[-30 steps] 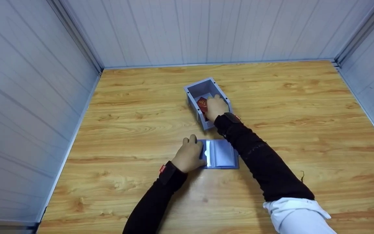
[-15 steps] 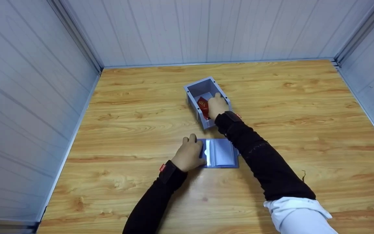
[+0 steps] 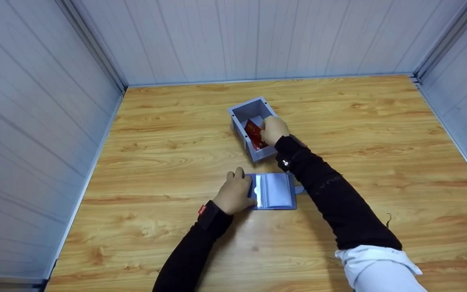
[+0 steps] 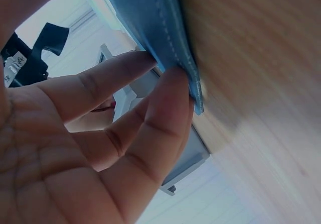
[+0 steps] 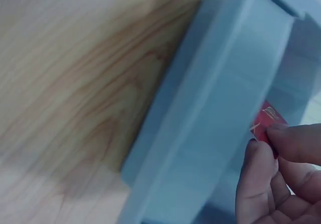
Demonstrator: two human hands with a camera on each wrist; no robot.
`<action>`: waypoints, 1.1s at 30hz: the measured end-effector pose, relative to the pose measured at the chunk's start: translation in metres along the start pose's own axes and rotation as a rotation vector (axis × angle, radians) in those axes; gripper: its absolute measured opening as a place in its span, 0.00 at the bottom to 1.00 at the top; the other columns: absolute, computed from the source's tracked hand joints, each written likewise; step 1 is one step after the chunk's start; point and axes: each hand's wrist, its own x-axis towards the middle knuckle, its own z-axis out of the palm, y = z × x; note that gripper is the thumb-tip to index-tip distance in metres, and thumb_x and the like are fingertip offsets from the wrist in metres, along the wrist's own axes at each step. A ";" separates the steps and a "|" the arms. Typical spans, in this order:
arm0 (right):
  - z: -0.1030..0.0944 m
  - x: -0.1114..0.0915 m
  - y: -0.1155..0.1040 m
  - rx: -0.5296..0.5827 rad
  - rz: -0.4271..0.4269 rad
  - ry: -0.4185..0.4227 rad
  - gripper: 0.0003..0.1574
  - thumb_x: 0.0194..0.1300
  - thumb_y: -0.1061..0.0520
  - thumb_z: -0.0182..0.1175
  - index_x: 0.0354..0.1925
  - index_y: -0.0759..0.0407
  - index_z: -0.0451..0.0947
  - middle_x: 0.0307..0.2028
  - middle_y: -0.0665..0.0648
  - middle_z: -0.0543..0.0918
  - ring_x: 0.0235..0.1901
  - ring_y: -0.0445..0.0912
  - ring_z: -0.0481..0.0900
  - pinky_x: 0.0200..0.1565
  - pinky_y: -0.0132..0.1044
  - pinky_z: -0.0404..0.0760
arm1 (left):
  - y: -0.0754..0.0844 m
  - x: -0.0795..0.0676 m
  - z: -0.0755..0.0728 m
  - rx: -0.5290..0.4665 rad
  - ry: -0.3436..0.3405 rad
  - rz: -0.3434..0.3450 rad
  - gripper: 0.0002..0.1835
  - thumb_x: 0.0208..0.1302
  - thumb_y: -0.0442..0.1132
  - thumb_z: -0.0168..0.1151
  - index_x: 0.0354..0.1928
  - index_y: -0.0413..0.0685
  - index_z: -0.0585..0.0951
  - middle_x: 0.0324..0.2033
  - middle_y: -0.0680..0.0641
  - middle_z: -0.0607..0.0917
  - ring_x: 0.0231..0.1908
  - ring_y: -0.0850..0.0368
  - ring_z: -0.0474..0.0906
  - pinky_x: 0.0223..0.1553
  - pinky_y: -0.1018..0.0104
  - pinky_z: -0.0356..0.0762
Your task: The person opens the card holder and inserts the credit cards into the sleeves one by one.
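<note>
Card, red, sits in grey bin, its edge pinched by my right hand; small purchase, so it could slip or catch the bin. My left hand grips blue wallet on counter; tugging might skew it.

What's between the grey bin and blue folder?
The head view shows bare tabletop between bin and folder, with the black right sleeve crossing over one side.

A: Bin?
B: Smooth plastic, matt.
A: Folder?
B: Leather-like cover, stitched edge; glossy plastic inside.
A: Red card?
B: Smooth, shiny. Counter: wood-grained, faint sheen.
</note>
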 end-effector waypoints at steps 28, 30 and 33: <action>-0.035 -0.069 0.037 0.828 0.107 -0.196 0.06 0.66 0.66 0.58 0.42 0.66 0.73 0.30 0.50 0.77 0.27 0.40 0.79 0.34 0.31 0.84 | 0.001 0.000 -0.002 -0.005 0.009 -0.007 0.27 0.47 0.45 0.75 0.45 0.34 0.79 0.46 0.39 0.71 0.45 0.42 0.66 0.45 0.54 0.78; -0.028 -0.077 0.039 0.871 0.121 -0.233 0.06 0.65 0.67 0.57 0.41 0.65 0.73 0.30 0.50 0.78 0.27 0.41 0.80 0.35 0.33 0.85 | 0.001 0.000 -0.003 -0.008 0.004 -0.009 0.27 0.47 0.45 0.75 0.45 0.34 0.79 0.46 0.39 0.71 0.45 0.42 0.66 0.45 0.54 0.78; -0.018 -0.087 0.041 0.918 0.130 -0.285 0.06 0.65 0.68 0.57 0.41 0.65 0.72 0.30 0.51 0.79 0.26 0.41 0.82 0.37 0.35 0.86 | -0.001 0.000 -0.003 -0.004 0.003 -0.010 0.26 0.47 0.46 0.75 0.44 0.35 0.79 0.46 0.39 0.71 0.45 0.42 0.66 0.45 0.54 0.78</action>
